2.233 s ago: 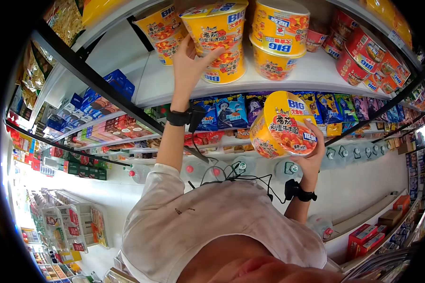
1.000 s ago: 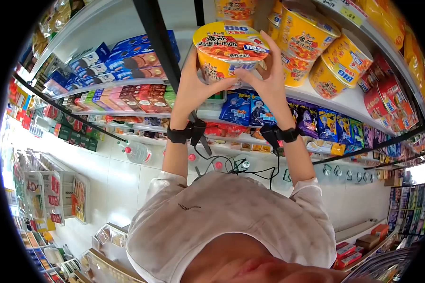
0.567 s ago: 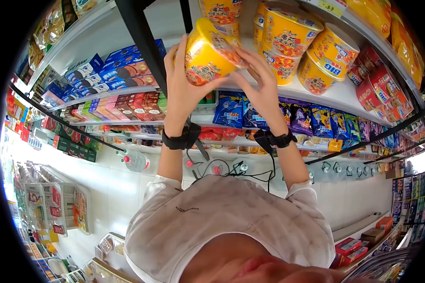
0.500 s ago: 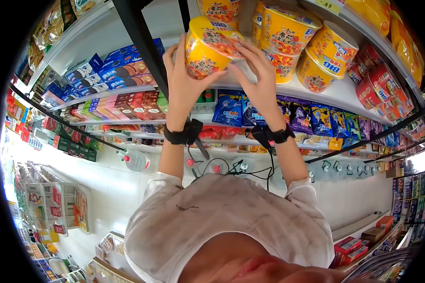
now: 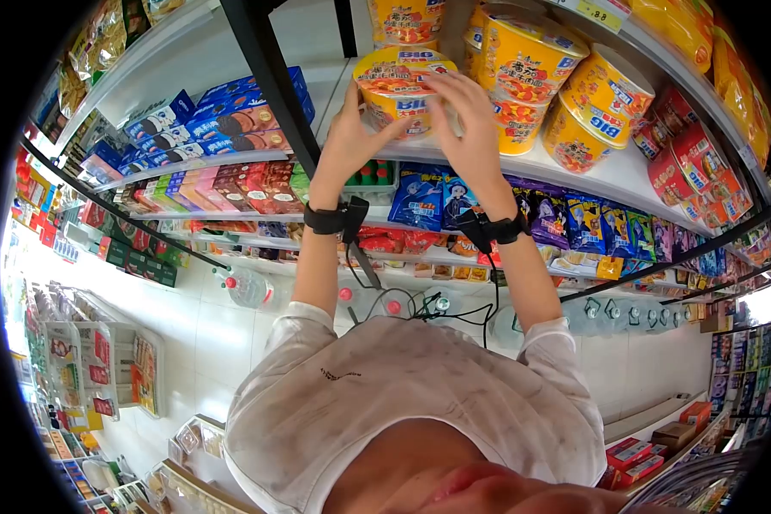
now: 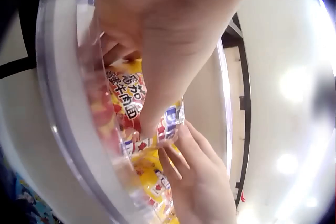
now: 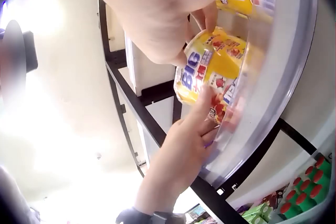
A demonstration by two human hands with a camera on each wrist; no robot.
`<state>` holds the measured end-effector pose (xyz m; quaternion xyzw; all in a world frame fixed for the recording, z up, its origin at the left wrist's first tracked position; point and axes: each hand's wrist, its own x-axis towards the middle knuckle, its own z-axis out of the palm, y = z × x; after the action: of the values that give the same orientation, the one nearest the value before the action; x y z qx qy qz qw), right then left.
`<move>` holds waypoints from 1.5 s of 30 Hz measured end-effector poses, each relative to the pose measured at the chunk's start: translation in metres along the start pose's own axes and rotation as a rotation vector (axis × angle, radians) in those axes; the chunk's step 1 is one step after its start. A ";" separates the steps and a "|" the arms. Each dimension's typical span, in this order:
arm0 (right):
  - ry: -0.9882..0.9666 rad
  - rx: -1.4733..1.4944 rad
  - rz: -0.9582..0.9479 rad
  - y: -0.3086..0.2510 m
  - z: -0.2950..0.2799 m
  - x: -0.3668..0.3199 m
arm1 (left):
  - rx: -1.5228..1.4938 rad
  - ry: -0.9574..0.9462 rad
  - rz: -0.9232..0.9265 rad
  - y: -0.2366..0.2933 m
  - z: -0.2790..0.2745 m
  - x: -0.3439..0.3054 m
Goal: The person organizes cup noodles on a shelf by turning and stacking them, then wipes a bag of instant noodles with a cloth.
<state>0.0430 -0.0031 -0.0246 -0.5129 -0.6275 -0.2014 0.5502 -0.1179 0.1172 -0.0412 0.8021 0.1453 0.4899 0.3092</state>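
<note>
A yellow noodle tub (image 5: 407,111) is at the front of the white shelf (image 5: 621,171), lid up and printed front facing the person. In both wrist views, its lower part shows through the clear lip (image 7: 257,129) of the shelf; whether its whole base bears on the shelf, I cannot tell.

The left hand (image 5: 351,146) grips the noodle tub from the left, its thumb across the printed front and its fingers along the side. The right hand (image 5: 473,133) holds the tub at its right side, fingers bent over the lid's edge. The hands are apart, with the tub between them.

Behind the noodle tub stand more yellow tubs (image 5: 407,21) of the same kind. To its right is a tall stack (image 5: 527,77) of such tubs, and beyond that a second stack (image 5: 595,107), tilted in the head view. Farther right are red tubs (image 5: 690,167). Left of the noodle tub runs a black post (image 5: 270,77), with blue cookie boxes (image 5: 244,120) past it. Lower than the tub, on the level beneath, are red-capped green bottles (image 5: 373,174) and, to their right, blue snack bags (image 5: 424,199). Well below it, large clear bottles (image 5: 248,287) stand on the floor (image 5: 223,330).
</note>
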 end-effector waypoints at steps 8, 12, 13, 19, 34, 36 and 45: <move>0.114 -0.017 0.124 -0.012 0.009 -0.015 | 0.258 0.154 -0.110 0.024 0.011 -0.006; 0.023 0.000 0.065 -0.012 -0.007 -0.020 | 0.081 0.157 -0.059 0.000 0.015 -0.001; 0.010 0.030 0.072 -0.010 -0.011 -0.020 | 0.042 0.133 -0.083 -0.010 0.011 0.000; 0.052 0.108 0.162 -0.004 -0.009 -0.024 | -0.024 0.156 -0.166 -0.009 0.001 -0.004; -0.022 0.301 0.341 -0.027 -0.007 -0.028 | -0.033 0.060 0.021 0.004 0.000 0.005; 0.028 0.254 0.273 -0.025 -0.003 -0.028 | 0.009 0.080 0.001 0.009 0.004 0.001; -0.046 0.209 0.392 -0.016 0.012 -0.021 | -0.064 0.164 -0.143 0.038 0.008 -0.040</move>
<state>0.0211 -0.0085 -0.0419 -0.5696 -0.5457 -0.0130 0.6146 -0.1332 0.0640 -0.0477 0.7365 0.2112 0.5349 0.3561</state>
